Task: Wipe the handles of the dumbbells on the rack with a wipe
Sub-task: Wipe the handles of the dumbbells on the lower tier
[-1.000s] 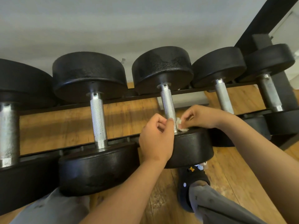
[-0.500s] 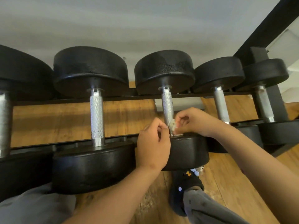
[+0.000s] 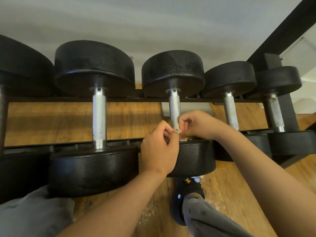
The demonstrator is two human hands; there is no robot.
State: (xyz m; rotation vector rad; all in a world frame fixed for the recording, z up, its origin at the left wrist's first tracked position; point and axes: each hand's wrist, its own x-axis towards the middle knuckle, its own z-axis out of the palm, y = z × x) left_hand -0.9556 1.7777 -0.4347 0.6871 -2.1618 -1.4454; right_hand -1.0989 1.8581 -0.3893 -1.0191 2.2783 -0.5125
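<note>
Wipe point(image 3: 177, 130), a small pale wad, sits at the low end of the middle handle point(image 3: 174, 108), just where the knurled bar meets the near head point(image 3: 195, 156) of its dumbbell. The right hand point(image 3: 196, 124) comes in from 3 o'clock of the wipe, fingers curled, pinching it against the bar. The left hand point(image 3: 159, 149) comes from 8 o'clock, fingers curled too, its tips nipping the wipe's near edge, so both are clamped on the one wad. How far the wipe goes round the bar is hidden by the fingers. Toward 12 o'clock most of the handle shows bare up to the far head point(image 3: 173, 72). The step in hand looks to be the wiping of this handle, at its bottom end. The next move calls for the wad to be wrapped snug round the bar and drawn toward 12 o'clock under a steady squeeze, since knurling may snag thin tissue; pale scraps point(image 3: 185, 139) seem to lie on the near head. At 9 o'clock is a thicker handle point(image 3: 99, 117), at 3 o'clock a slimmer one point(image 3: 231, 112), all on the rack point(image 3: 51, 99) over a wood floor point(image 3: 51, 120). At 6 o'clock is a dark shoe point(image 3: 186, 189).
</note>
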